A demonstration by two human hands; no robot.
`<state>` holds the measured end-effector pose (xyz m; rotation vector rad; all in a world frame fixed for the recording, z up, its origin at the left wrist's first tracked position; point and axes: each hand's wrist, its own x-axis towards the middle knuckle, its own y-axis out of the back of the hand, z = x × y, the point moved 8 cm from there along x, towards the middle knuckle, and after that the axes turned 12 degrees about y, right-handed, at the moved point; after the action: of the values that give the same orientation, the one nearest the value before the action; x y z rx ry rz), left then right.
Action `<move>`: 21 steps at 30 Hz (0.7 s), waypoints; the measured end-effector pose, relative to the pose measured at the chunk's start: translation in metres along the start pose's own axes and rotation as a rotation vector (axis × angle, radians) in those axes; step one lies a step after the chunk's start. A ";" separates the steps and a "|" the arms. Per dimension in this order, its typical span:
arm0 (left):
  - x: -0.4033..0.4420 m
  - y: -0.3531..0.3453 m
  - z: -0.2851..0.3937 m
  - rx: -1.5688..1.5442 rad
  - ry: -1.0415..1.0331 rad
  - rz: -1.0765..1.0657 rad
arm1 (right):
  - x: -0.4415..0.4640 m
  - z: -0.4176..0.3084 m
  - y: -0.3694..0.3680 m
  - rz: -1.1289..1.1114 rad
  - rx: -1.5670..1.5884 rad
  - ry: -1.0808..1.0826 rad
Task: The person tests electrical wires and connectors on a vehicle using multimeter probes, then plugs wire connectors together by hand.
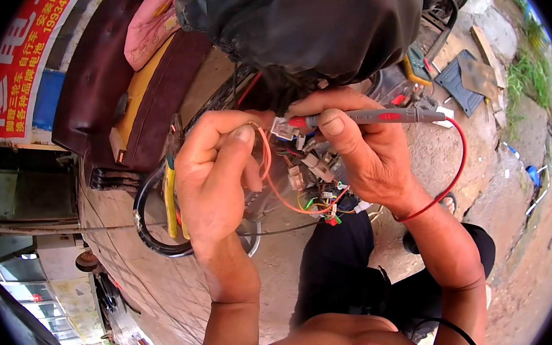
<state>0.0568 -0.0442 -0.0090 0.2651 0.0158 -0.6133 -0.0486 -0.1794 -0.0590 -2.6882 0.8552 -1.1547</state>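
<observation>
My left hand (214, 171) is closed, with thumb and forefinger pinching an orange wire (265, 154) that loops down toward a cluster of connectors. A red and grey test probe (375, 117) lies across my right hand (375, 158), held between thumb and fingers, its tip side pointing left at a pale plug (281, 128). A red lead (462, 171) curves from the probe's right end down past my right wrist. Below and between the hands hang several connectors (318, 168) and coloured wires. The probe's metal tip is hidden.
A black cover (316, 26) bulges above the hands. Yellow-handled pliers (171, 197) and a black cable loop (142, 219) are at left. A maroon sofa (167, 103) stands behind. At upper right are a yellow-edged meter (417, 65) and a dark plastic panel (458, 83).
</observation>
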 end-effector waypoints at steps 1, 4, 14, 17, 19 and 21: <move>0.000 -0.001 0.000 0.001 0.002 -0.001 | -0.001 0.001 0.000 0.003 0.026 -0.021; 0.000 -0.001 0.001 -0.016 -0.010 0.004 | -0.001 -0.001 -0.002 0.007 0.036 0.063; 0.001 0.001 -0.003 -0.026 -0.012 -0.013 | -0.002 -0.001 0.001 -0.011 -0.026 0.058; 0.001 0.000 -0.002 -0.018 -0.018 -0.022 | 0.000 -0.006 0.002 -0.046 -0.119 0.090; 0.001 0.000 -0.002 -0.012 -0.017 -0.023 | 0.000 -0.007 0.001 -0.036 -0.125 0.112; 0.000 -0.001 -0.001 -0.013 -0.017 -0.024 | 0.002 -0.009 0.000 -0.044 -0.147 0.193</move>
<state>0.0567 -0.0448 -0.0097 0.2474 0.0071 -0.6390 -0.0539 -0.1793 -0.0509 -2.7567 0.9464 -1.4337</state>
